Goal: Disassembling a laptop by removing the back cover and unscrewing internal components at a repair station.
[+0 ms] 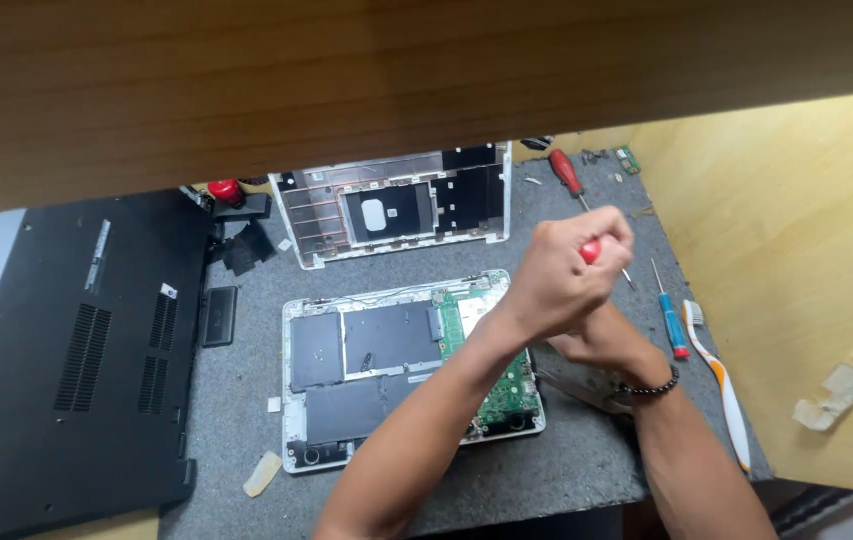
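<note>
1. Red-handled screwdriver (591,250): clenched in the left hand (559,275), which is fisted over the handle, above the right edge of the opened laptop (387,365).
2. Right hand (602,340): lies under the left wrist, beside the laptop's right edge; whether it is closed on anything cannot be told.
3. Opened laptop: lies base-up in the middle of the grey mat (567,460), bottom cover already off, dark battery cells and green circuit board (507,390) exposed and still seated.
4. Removed white cover (397,205): lies just behind the laptop.
5. Surroundings: blue screwdriver (671,320) and toothbrush (722,385) to the right; second red screwdriver (567,175) behind; black laptop (67,350) at left; wooden table (797,250) beneath.
</note>
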